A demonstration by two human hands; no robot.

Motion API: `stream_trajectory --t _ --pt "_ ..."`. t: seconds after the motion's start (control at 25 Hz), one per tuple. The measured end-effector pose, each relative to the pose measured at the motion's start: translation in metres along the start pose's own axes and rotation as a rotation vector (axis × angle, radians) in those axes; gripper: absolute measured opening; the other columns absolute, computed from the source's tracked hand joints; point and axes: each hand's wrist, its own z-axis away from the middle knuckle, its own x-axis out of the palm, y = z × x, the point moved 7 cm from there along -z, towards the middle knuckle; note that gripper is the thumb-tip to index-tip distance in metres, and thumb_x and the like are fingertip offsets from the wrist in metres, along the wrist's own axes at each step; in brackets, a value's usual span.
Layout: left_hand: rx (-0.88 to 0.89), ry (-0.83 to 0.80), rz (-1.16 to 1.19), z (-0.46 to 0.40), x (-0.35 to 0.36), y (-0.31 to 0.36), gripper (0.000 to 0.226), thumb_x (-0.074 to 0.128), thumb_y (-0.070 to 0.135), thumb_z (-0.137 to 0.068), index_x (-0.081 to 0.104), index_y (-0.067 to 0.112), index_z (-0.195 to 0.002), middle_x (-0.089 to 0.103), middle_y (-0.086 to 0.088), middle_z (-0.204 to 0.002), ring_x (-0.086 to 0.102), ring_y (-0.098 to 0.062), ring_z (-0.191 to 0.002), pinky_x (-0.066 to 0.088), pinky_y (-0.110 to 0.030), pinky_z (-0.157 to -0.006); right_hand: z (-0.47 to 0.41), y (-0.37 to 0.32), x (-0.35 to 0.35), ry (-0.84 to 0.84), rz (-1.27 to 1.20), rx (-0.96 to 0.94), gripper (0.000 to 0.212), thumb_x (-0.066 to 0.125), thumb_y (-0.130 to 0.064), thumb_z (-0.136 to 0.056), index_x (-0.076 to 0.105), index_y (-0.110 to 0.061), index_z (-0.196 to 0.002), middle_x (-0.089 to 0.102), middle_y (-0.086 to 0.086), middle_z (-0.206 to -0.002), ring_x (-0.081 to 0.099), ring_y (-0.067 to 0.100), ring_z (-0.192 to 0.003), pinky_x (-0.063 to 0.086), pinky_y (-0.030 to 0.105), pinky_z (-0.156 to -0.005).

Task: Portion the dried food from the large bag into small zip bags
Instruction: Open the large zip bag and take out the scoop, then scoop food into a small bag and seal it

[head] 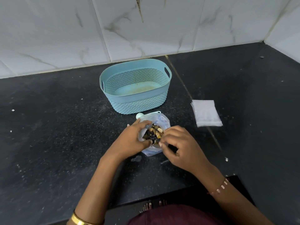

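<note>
A large clear plastic bag (159,120) stands open on the black counter, filled with mixed dried fruit and nuts (154,133). My left hand (134,138) grips the bag's left rim, fingers curled over the edge. My right hand (177,143) pinches the bag's right rim near the food. A pale round scoop or lid (139,115) pokes out behind the bag. A stack of small white zip bags (206,112) lies flat to the right, apart from both hands.
An empty teal woven-pattern plastic basket (138,104) sits just behind the bag. A white marble-tile wall (146,30) borders the counter at the back and right. The black counter's (48,127) front edge runs under my forearms.
</note>
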Motion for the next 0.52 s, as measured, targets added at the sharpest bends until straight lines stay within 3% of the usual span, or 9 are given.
stream_trajectory --t 0.12,0.36,0.44,0.52 --pt "0.017 0.004 -0.035 0.003 0.000 0.005 0.063 0.066 0.009 -0.080 0.040 0.020 -0.137 0.038 0.003 -0.147 0.009 -0.014 -0.145 0.005 -0.046 -0.119 -0.014 0.000 0.000 -0.038 0.180 -0.030 0.023 0.049 -0.021 -0.083 0.069 -0.009 -0.080 0.069 0.000 -0.082 0.059 0.021 -0.088 0.048 0.034 -0.077" --pt "0.023 -0.011 -0.051 0.005 -0.002 -0.002 0.066 0.067 0.011 -0.080 0.038 0.018 -0.139 0.034 0.001 -0.150 0.010 -0.008 -0.144 -0.007 -0.039 -0.116 -0.011 0.024 -0.006 0.011 0.246 0.078 0.029 0.048 -0.022 -0.083 0.064 -0.006 -0.065 0.064 0.003 -0.065 0.053 0.020 -0.071 0.049 0.033 -0.063" --pt "0.004 -0.024 -0.009 0.004 -0.002 -0.002 0.064 0.069 0.011 -0.079 0.042 0.018 -0.137 0.038 0.000 -0.147 0.015 -0.008 -0.143 0.003 -0.042 -0.119 -0.009 0.028 -0.005 0.024 0.139 0.134 0.024 0.054 -0.019 -0.082 0.068 -0.006 -0.069 0.066 0.004 -0.068 0.055 0.019 -0.073 0.051 0.034 -0.064" --pt "0.006 0.011 -0.036 0.002 -0.007 0.002 0.055 0.069 0.014 -0.079 0.050 0.019 -0.131 0.048 0.002 -0.140 0.032 -0.010 -0.137 0.022 -0.033 -0.115 -0.011 0.035 -0.013 0.081 -0.078 0.266 0.009 0.065 -0.012 -0.079 0.071 -0.008 -0.075 0.069 0.003 -0.073 0.057 0.017 -0.078 0.051 0.033 -0.068"
